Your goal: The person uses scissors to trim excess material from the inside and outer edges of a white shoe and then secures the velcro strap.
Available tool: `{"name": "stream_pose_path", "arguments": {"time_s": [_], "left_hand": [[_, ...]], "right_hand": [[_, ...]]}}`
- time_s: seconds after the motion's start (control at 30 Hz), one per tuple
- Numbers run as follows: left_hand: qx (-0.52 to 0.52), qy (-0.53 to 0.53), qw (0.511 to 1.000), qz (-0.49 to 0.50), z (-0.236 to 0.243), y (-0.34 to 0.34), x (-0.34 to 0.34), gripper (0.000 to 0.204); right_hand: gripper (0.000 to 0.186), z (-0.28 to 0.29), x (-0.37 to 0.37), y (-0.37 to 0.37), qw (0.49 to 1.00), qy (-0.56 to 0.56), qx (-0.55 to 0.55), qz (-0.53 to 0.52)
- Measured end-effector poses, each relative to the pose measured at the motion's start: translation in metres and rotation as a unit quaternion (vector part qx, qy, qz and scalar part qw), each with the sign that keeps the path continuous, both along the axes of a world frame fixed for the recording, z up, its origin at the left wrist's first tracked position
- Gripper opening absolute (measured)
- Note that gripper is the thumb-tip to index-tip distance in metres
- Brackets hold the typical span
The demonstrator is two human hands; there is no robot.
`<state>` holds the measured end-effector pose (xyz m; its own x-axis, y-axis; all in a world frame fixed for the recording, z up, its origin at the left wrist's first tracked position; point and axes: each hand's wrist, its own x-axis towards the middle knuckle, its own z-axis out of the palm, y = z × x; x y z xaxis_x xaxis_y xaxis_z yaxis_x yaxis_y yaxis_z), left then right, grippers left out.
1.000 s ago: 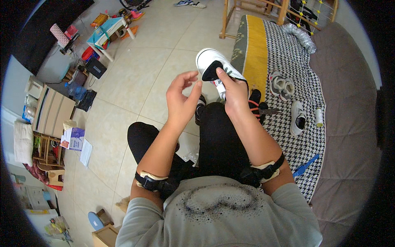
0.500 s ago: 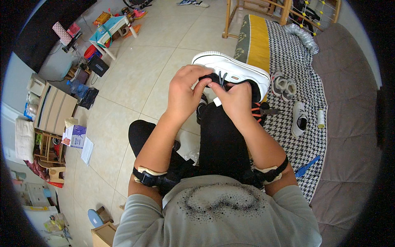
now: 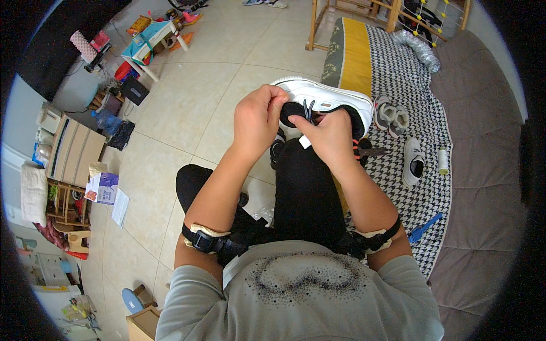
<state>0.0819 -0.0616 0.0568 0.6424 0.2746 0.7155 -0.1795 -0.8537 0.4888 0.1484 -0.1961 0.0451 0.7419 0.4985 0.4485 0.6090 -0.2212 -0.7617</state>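
Note:
A white sneaker [image 3: 336, 99] lies on its side above my thighs, its toe to the left. Dark lace ends [image 3: 309, 109] stand up from its front, and a black padded piece [image 3: 292, 113] sticks out between my hands. My right hand [image 3: 331, 135] grips the sneaker at its opening, thumb on the black piece and fingers hidden inside. A small white tab [image 3: 305, 141] shows below that thumb. My left hand [image 3: 256, 116] is closed in a pinch beside the toe; what its fingertips hold is too small to make out.
Right of my knees, a houndstooth cloth [image 3: 392, 170] carries orange-handled pliers [image 3: 369, 152], another white shoe [image 3: 413, 163], a thread spool [image 3: 443, 162], a grey-and-white pair [image 3: 391, 116] and a blue strap [image 3: 425, 228]. A grey couch [image 3: 483, 170] runs along the right.
My left hand has drawn up and away from my right thumb, uncovering the black padded piece. The toe of the sneaker has dipped slightly, and my right hand keeps its grip.

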Motion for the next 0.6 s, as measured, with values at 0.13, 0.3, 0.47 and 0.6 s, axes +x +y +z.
{"name": "stream_pose_path", "arguments": {"time_s": [0.13, 0.3, 0.47, 0.6], "left_hand": [[-0.208, 0.014, 0.976, -0.066, -0.001, 0.003, 0.005, 0.006], [-0.092, -0.006, 0.991, -0.100, 0.001, -0.005, 0.013, 0.015], [-0.105, 0.133, 0.979, -0.118, -0.012, -0.024, 0.052, 0.013], [-0.323, 0.074, 0.922, -0.200, -0.044, -0.049, 0.105, 0.012]], "right_hand": [[0.025, 0.002, 0.005, -0.004, 1.000, 0.030, 0.002, 0.005], [0.022, -0.004, 0.020, -0.011, 0.999, 0.043, -0.029, -0.015], [0.029, -0.012, 0.044, -0.036, 0.993, -0.002, -0.092, -0.076], [0.032, -0.030, 0.080, -0.083, 0.971, 0.035, -0.156, -0.178]]}}
